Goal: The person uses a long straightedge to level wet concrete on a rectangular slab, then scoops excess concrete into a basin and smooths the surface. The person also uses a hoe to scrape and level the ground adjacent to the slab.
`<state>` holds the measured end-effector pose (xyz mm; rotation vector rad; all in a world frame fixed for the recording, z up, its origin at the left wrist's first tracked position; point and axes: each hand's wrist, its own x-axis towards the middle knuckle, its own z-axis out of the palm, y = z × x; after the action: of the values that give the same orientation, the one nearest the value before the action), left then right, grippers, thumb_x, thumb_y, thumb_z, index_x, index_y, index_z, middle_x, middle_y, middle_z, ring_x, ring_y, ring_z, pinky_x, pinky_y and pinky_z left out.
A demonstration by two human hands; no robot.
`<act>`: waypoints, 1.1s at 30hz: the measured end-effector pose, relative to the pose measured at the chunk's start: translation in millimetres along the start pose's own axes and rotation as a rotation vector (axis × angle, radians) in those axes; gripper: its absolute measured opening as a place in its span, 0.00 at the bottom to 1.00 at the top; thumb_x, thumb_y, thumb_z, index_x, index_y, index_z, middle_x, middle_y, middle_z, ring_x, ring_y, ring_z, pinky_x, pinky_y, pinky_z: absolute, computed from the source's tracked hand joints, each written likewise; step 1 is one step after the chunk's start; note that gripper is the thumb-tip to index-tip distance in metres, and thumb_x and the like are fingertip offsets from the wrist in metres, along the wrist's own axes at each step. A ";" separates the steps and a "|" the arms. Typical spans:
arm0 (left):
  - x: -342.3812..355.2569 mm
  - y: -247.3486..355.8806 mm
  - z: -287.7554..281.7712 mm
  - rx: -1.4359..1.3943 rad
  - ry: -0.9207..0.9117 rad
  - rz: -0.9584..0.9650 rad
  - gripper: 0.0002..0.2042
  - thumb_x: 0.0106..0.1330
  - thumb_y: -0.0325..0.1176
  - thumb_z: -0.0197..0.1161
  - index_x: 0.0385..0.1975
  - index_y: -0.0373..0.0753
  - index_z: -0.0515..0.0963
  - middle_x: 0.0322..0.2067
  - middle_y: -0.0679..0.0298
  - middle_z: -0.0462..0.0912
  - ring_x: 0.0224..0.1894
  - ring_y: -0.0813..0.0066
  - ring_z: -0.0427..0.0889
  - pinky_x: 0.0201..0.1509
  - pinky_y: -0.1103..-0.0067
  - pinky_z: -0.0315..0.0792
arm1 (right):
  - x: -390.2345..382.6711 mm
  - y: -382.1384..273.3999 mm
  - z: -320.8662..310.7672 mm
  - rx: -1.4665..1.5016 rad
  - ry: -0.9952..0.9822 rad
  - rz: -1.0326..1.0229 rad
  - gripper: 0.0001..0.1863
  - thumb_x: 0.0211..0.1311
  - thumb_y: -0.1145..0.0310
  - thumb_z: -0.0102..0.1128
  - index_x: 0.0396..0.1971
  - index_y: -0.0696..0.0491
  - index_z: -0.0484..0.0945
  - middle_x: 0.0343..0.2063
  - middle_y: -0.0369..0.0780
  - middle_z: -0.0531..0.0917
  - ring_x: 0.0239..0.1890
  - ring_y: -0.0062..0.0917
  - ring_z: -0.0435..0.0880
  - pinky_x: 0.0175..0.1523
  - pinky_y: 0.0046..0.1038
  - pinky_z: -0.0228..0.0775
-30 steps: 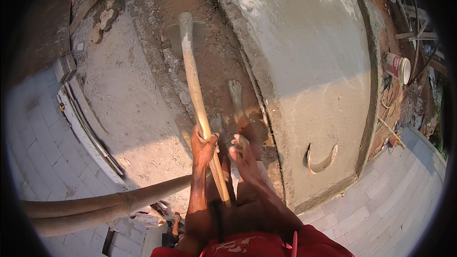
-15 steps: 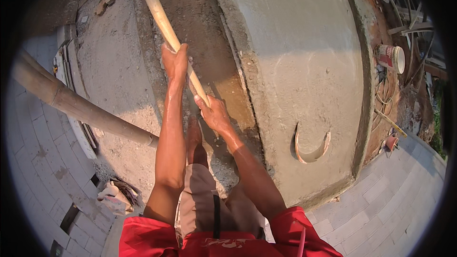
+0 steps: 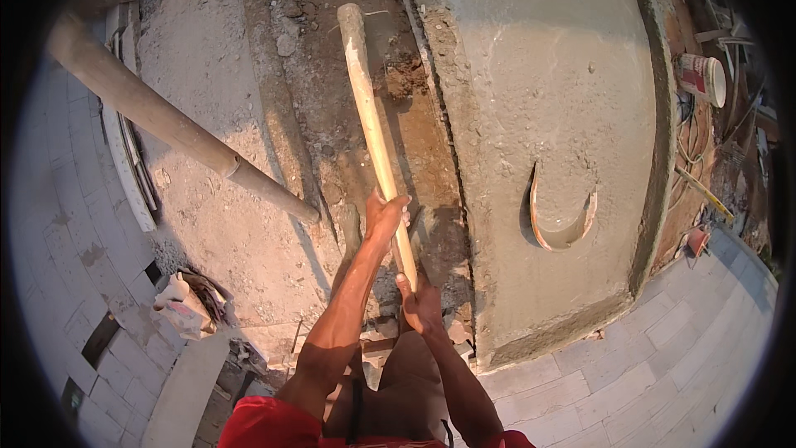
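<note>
Concrete slab (image 3: 547, 99), grey and freshly smoothed, filled the right of the view, a curved metal loop (image 3: 562, 220) set into its surface, presumably as a lifting handle. Beside its left edge ran a trench (image 3: 348, 116) of brown earth and rubble, bordered on the far side by a second cement surface (image 3: 199, 116) over which a pale pipe (image 3: 174, 129) slanted. Along the trench lay the long wooden handle (image 3: 377, 141) of a digging tool (its working end was hidden near the person's legs), pointing away and upward, a stance suited to driving downward into the soil. The left hand (image 3: 385, 216) was wrapped closed around the shaft at mid-length to steer it; the right hand (image 3: 421, 307) gripped it lower down, fingers likewise curled shut, probably to bear the load. At far right a white bucket (image 3: 702, 79) lay tipped on its side among debris; its contents could not be made out.
</note>
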<state>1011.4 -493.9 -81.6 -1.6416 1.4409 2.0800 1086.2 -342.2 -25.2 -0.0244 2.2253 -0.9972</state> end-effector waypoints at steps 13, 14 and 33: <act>224.7 25.0 42.4 0.584 0.123 0.048 0.21 0.53 0.33 0.64 0.43 0.23 0.80 0.40 0.43 0.85 0.43 0.57 0.87 0.47 0.69 0.79 | 149.9 42.8 36.3 0.078 -0.110 0.263 0.37 0.65 0.34 0.52 0.22 0.59 0.77 0.13 0.38 0.73 0.18 0.27 0.74 0.26 0.34 0.66; 208.4 -13.1 45.1 0.590 0.218 0.071 0.20 0.53 0.32 0.64 0.41 0.22 0.81 0.37 0.43 0.85 0.41 0.56 0.87 0.46 0.69 0.79 | 111.8 60.6 33.4 0.108 -0.063 0.344 0.36 0.65 0.35 0.53 0.24 0.60 0.78 0.13 0.39 0.73 0.19 0.27 0.75 0.27 0.34 0.67; 116.1 31.7 -5.4 0.437 0.341 0.356 0.21 0.58 0.34 0.66 0.46 0.25 0.70 0.35 0.44 0.82 0.39 0.55 0.85 0.43 0.66 0.77 | 76.9 47.0 23.8 -0.048 -0.326 0.188 0.35 0.70 0.39 0.47 0.38 0.63 0.80 0.19 0.45 0.79 0.26 0.35 0.82 0.34 0.39 0.70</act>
<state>949.2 -564.9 -156.4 -1.6993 2.2481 1.4957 1053.5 -346.2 -112.4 0.0007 1.9137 -0.7764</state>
